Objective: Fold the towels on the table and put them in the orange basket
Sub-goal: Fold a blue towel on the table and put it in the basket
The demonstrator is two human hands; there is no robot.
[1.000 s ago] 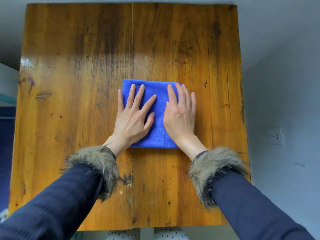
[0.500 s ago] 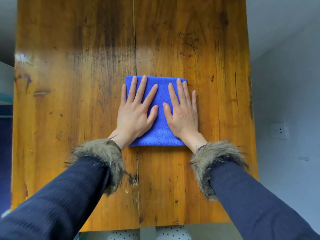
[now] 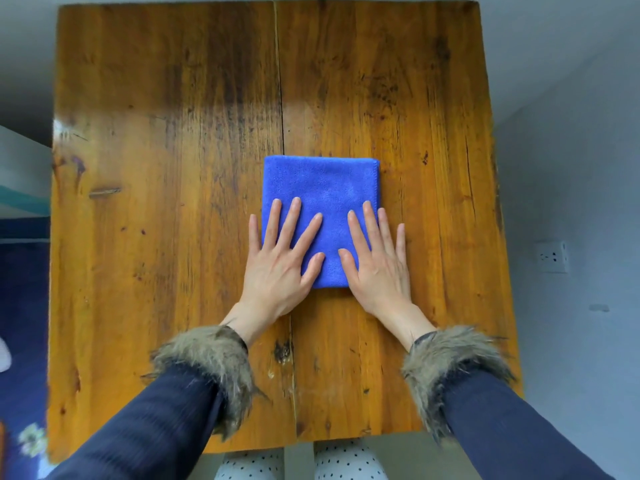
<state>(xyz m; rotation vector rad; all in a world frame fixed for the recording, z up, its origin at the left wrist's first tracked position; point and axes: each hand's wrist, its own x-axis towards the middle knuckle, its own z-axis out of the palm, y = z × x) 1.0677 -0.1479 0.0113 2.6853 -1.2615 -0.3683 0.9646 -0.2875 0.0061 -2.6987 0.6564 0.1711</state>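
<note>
Towel (image 3: pixel 320 188) is blue, folded small, and lies in the middle of our wooden table (image 3: pixel 156 168). We press our left hand (image 3: pixel 277 268) and right hand (image 3: pixel 379 268) flat on it, fingers straight, probably to smooth it. We count one towel, two hands and no basket.

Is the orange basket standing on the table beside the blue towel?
No: the wooden table carries only the folded blue towel, with the left hand and right hand flat on it.
</note>
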